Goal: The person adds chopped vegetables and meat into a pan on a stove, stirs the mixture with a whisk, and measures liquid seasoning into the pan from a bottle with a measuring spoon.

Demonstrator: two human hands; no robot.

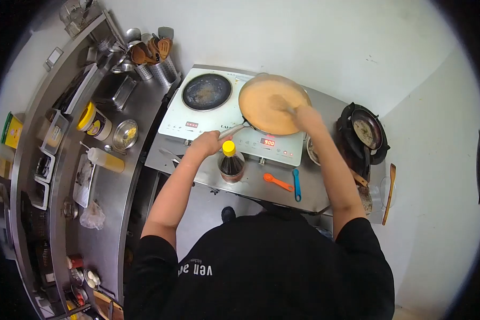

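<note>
My left hand (209, 144) is wrapped round the metal handle (232, 131) of a wide pan (261, 101) on the right part of the white double cooktop (170, 120). Orange-brown sauce fills the pan. My right hand (308, 118) is closed on a stirring utensil (280, 104), whose blurred head is in the sauce. A dark bottle with a yellow cap (232, 166) stands in front of the cooktop, near my left hand. To its right lie an orange measuring spoon (278, 182) and a blue one (297, 185). The display reads 900.
A small black pan (207, 92) rests on the left part of the cooktop. Another pan (367, 128) sits on a black burner at right, with a wooden fork (391, 194) nearby. Utensil holders (164, 72), a squeeze bottle (106, 159) and a metal bowl (125, 134) stand on the left counter.
</note>
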